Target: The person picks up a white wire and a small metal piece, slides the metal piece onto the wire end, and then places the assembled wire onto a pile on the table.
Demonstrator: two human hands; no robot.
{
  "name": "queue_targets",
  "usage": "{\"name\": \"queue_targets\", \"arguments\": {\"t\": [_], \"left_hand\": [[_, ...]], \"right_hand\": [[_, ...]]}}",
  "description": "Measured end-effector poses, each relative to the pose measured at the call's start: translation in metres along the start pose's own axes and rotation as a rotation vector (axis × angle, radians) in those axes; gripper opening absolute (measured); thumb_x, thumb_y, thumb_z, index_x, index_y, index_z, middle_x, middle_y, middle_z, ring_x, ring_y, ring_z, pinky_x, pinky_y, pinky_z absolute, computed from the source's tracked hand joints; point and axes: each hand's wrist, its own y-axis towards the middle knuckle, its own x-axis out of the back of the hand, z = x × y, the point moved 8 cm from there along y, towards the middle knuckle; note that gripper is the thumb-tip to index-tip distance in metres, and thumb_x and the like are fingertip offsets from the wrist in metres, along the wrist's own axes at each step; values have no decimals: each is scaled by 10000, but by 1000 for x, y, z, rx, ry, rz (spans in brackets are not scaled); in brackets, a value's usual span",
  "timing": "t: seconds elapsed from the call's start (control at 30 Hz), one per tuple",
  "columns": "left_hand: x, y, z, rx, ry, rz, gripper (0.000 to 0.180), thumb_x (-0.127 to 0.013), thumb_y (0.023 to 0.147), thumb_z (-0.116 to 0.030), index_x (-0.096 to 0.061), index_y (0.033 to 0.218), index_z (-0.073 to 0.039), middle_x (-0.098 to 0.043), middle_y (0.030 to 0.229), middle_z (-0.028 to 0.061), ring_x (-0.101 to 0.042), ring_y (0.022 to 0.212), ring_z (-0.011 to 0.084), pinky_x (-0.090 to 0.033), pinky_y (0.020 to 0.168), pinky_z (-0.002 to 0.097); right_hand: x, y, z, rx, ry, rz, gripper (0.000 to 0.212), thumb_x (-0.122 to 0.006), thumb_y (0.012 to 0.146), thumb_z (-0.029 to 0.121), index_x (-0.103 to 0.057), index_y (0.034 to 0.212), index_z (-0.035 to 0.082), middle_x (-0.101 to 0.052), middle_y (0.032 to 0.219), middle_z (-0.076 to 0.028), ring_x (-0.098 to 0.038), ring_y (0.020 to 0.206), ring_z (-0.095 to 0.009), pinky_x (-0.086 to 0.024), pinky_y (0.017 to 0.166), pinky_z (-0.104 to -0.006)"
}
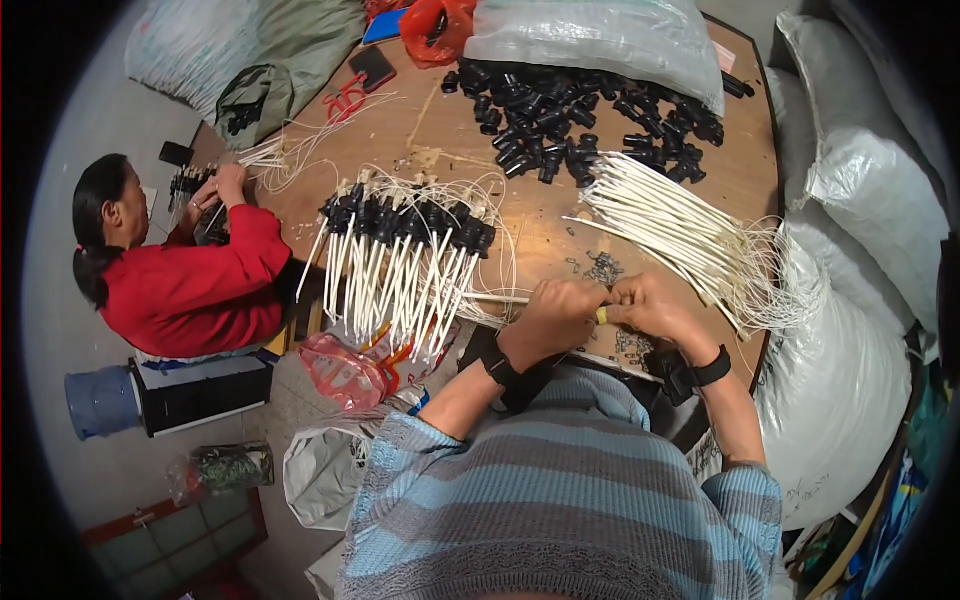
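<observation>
Where the near edge of the wooden bench (540,215) curves toward the person's striped sweater, both hands meet over it. The left hand (555,315) and right hand (655,305), each with a black wrist strap, have their fingers closed together on a small yellow piece (601,315) and a thin white tube (495,298) that runs out to the left. Just beyond the fingers lies a scatter of small metal bits (603,267). To the left, a row of finished white tubes with black caps (405,250) hangs over the bench edge; to the right, a bundle of plain white tubes (680,230) fans out with loose wires. Farther on sits a heap of black caps (580,125), then a clear plastic sack (600,35). At far left, 1 person in a red top (190,280) works at the bench; white sacks (860,200) crowd the right side.
</observation>
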Motion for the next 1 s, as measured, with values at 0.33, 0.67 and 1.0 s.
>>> {"name": "queue_targets", "arguments": {"t": [0.33, 0.67, 1.0], "left_hand": [[31, -19, 1, -32, -58, -228, 274, -612, 688, 7, -652, 948, -70, -630, 740, 102, -630, 691, 325, -506, 633, 391], [-12, -79, 19, 410, -932, 211, 382, -557, 794, -33, -594, 1171, 16, -653, 987, 25, -583, 898, 93, -461, 795, 255], [-74, -118, 30, 801, -1619, 416, 176, -531, 840, -175, -540, 695, -76, -405, 533, -49, -333, 436, 45, -233, 412, 228]], "right_hand": [[-22, -13, 27, 84, -165, -269, 261, -769, 761, 242, -652, 755, 10, -553, 594, -88, -480, 499, -173, -371, 475, -321], [-73, -41, 1, 82, 555, -134, 363, -689, 834, 7, -621, 1190, 1, -622, 769, 30, -507, 645, -41, -421, 559, -238], [-93, -42, -31, -135, 247, -132, 121, -642, 879, 20, -656, 992, -20, -629, 818, 24, -528, 731, -49, -441, 660, -207]]}}
